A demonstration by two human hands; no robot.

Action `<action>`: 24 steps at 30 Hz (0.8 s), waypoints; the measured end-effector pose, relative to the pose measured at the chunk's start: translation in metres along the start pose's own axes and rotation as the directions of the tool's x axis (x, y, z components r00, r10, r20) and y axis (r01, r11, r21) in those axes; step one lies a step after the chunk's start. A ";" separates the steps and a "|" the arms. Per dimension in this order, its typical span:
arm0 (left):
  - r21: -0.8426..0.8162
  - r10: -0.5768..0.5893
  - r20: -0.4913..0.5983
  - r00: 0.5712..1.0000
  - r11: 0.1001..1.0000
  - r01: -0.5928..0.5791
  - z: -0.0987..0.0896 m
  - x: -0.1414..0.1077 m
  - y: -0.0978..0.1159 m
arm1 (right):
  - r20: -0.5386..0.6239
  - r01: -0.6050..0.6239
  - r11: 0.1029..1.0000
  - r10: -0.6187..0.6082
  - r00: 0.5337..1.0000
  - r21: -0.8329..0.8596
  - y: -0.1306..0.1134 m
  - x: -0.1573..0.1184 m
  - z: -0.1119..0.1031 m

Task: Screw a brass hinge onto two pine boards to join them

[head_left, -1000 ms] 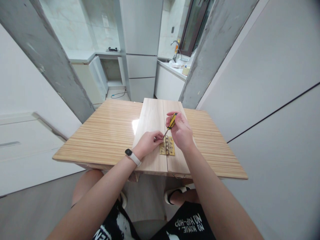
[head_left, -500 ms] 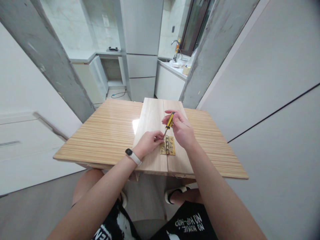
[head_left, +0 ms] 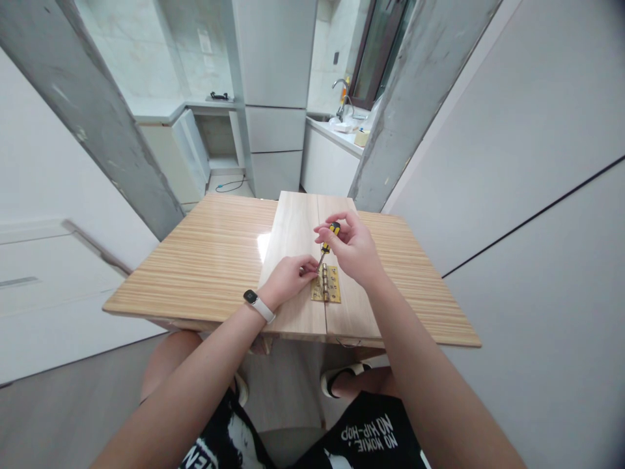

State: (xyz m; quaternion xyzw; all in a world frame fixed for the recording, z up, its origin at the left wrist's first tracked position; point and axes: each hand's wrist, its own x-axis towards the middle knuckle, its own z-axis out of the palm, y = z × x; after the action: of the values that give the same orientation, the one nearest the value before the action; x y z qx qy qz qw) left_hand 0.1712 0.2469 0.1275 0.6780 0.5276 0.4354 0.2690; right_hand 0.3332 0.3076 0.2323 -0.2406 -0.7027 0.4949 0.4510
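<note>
Wooden table [head_left: 219, 254]: striped, beneath two boards [head_left: 297, 221].
Boards: pale, side by side.
Right hand [head_left: 359, 254]: fingers curled loosely round the screwdriver [head_left: 326, 247] handle.
Left hand [head_left: 288, 279]: fingertips bunched near its tip; cannot tell what, if anything, they hold.
Brass hinge [head_left: 333, 284]: spread flat across both boards.
Screwdriver: slanted, tip by the hinge's far left corner.

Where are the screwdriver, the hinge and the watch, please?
Screwdriver [head_left: 326, 247]: head view, on the lower part of its yellow and black handle.
Hinge [head_left: 325, 284]: head view, on the barrel between its two plates.
Watch [head_left: 262, 309]: head view, on its pale strap.
</note>
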 end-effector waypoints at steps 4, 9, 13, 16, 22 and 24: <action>-0.016 0.001 0.000 1.000 1.000 -0.001 0.000 0.001 -0.001 | 0.136 -0.006 0.999 0.011 0.991 -0.038 -0.007 -0.002 -0.005; -0.049 -0.011 0.013 1.000 0.999 0.012 -0.001 0.001 -0.002 | 0.060 -0.021 0.997 0.025 0.998 -0.069 -0.004 -0.001 -0.006; -0.060 -0.006 0.025 1.000 0.998 0.008 0.000 0.001 -0.003 | -0.041 -0.019 0.990 0.014 0.999 -0.139 -0.001 0.001 -0.004; -0.062 -0.005 0.035 0.999 0.998 0.008 0.000 0.001 -0.004 | -0.086 -0.042 0.995 0.034 0.996 -0.094 -0.002 0.002 -0.002; -0.078 0.003 0.038 0.999 0.997 0.000 0.001 0.001 -0.004 | 0.083 -0.045 0.998 0.047 0.995 -0.032 -0.009 -0.001 -0.004; -0.092 0.003 0.043 0.999 0.996 0.001 0.001 0.001 -0.005 | 0.136 -0.045 0.998 0.050 0.989 -0.042 -0.012 -0.002 -0.004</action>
State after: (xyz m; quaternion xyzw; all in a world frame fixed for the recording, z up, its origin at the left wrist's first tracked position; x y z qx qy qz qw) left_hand 0.1696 0.2493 0.1236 0.6744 0.5005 0.4447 0.3111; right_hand 0.3390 0.3038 0.2427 -0.2313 -0.7355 0.5073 0.3849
